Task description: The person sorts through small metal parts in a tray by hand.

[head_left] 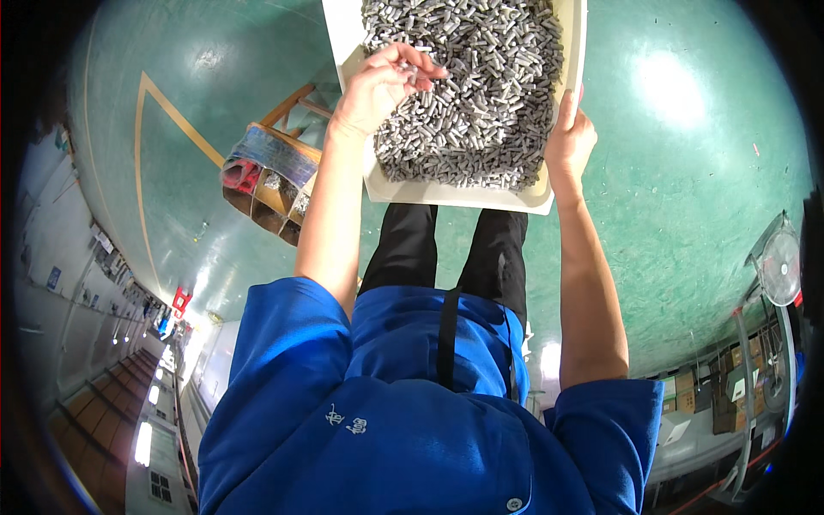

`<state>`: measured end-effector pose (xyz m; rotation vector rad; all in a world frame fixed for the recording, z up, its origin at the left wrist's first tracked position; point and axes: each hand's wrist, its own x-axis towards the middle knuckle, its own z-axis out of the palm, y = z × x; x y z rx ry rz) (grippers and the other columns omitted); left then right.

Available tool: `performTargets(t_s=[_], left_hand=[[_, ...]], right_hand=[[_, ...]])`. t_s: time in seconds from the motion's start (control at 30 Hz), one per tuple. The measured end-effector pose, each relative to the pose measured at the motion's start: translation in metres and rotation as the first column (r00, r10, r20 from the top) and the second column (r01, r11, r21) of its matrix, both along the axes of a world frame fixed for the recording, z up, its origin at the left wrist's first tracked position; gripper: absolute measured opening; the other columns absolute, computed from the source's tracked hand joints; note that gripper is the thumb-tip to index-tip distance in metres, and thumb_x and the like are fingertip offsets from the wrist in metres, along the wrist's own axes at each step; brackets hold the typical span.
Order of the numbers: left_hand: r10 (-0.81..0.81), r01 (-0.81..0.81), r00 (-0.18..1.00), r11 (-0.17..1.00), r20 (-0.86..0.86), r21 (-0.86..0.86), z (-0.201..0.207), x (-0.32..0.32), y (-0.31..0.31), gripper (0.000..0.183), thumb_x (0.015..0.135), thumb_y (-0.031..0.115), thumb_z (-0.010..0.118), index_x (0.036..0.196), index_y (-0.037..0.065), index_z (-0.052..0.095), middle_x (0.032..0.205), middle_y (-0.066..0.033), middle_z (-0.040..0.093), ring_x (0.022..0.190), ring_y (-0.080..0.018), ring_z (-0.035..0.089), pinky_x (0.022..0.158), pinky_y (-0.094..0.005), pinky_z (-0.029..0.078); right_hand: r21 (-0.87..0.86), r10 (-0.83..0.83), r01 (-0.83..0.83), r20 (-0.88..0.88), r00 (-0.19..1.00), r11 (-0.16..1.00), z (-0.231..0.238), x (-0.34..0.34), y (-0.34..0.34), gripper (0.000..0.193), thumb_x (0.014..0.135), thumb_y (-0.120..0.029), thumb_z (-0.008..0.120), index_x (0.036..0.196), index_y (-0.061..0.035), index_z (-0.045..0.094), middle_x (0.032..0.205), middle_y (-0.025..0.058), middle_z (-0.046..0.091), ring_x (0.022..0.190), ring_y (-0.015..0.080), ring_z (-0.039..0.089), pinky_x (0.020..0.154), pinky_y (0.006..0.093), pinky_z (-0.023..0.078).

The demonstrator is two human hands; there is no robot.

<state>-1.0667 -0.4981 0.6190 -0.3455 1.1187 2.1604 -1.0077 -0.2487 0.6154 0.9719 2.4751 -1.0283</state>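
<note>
A cream-white plastic tray (463, 199) extends past the top edge of the view. It is filled with a thick layer of short silver-grey metal cylinders (481, 112). Above the left part of this heap is my left hand (386, 81), its fingers curled together; a bit of silver shows between them and looks like one of the cylinders. My right hand (571, 142) grips the tray's right rim, thumb on top and the other fingers mostly hidden beneath the edge.
Left of the tray stands a wooden stool (287, 107) beside a divided cardboard box (266, 193) with red and silvery contents. The green floor (669, 180) has a yellow line (180, 120). A fan (779, 262) stands at far right, near stacked cartons (734, 390).
</note>
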Motion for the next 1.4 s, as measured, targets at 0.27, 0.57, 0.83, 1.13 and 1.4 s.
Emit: performTargets(t_s=[0.27, 0.57, 0.83, 1.13, 1.4], left_hand=[[-0.662, 0.258, 0.74, 0.441, -0.118, -0.86, 0.011, -0.003, 0.02, 0.009, 0.066, 0.008, 0.069, 0.074, 0.008, 0.067, 0.064, 0.0007, 0.051, 0.056, -0.0072, 0.047, 0.052, -0.0227, 0.04], [-0.802, 0.139, 0.571, 0.307, -0.177, -0.941, 0.012, 0.001, 0.037, 0.011, 0.067, 0.009, 0.067, 0.075, 0.004, 0.063, 0.07, -0.0075, 0.053, 0.062, -0.0194, 0.055, 0.062, -0.0312, 0.045], [-0.264, 0.227, 0.962, 0.914, -0.071, -0.336, 0.024, 0.008, 0.028, 0.015, 0.074, 0.011, 0.061, 0.085, 0.004, 0.054, 0.079, -0.0005, 0.056, 0.064, -0.0066, 0.049, 0.059, -0.0192, 0.04], [-0.409, 0.171, 0.905, 0.599, -0.116, -0.782, 0.015, 0.012, 0.068, 0.014, 0.067, 0.009, 0.069, 0.08, 0.009, 0.068, 0.06, 0.0051, 0.048, 0.055, -0.0042, 0.043, 0.049, -0.0208, 0.034], [-0.751, 0.131, 0.649, 0.266, -0.12, -0.955, 0.035, 0.01, 0.086, 0.011, 0.066, 0.012, 0.069, 0.075, 0.009, 0.064, 0.071, -0.0054, 0.055, 0.062, -0.0202, 0.056, 0.058, -0.0318, 0.045]], right_hand=[[-0.003, 0.005, -0.005, 0.001, 1.0, 1.0, 0.002, -0.002, 0.004, 0.051, 0.088, -0.043, 0.038, 0.076, 0.0015, 0.059, 0.063, 0.0225, 0.054, 0.061, 0.0396, 0.052, 0.06, 0.0438, 0.04], [-0.002, -0.011, 0.011, 0.011, 1.0, 1.0, 0.003, -0.004, 0.011, 0.05, 0.088, -0.044, 0.037, 0.079, -0.0001, 0.06, 0.066, 0.023, 0.055, 0.065, 0.0404, 0.053, 0.061, 0.0437, 0.041], [-0.013, 0.009, -0.009, 0.003, 1.0, 1.0, 0.002, -0.003, 0.019, 0.051, 0.088, -0.044, 0.037, 0.078, -0.0001, 0.06, 0.068, 0.024, 0.055, 0.068, 0.042, 0.053, 0.062, 0.0453, 0.041], [0.009, 0.007, -0.007, -0.012, 1.0, 1.0, 0.003, -0.008, 0.019, 0.051, 0.088, -0.044, 0.037, 0.081, -0.0004, 0.061, 0.068, 0.0244, 0.055, 0.069, 0.0419, 0.054, 0.063, 0.0454, 0.042], [-0.01, -0.012, 0.012, 0.015, 1.0, 1.0, 0.008, -0.009, 0.02, 0.052, 0.088, -0.045, 0.036, 0.082, -0.0008, 0.061, 0.07, 0.0241, 0.056, 0.072, 0.042, 0.054, 0.064, 0.0452, 0.042]])
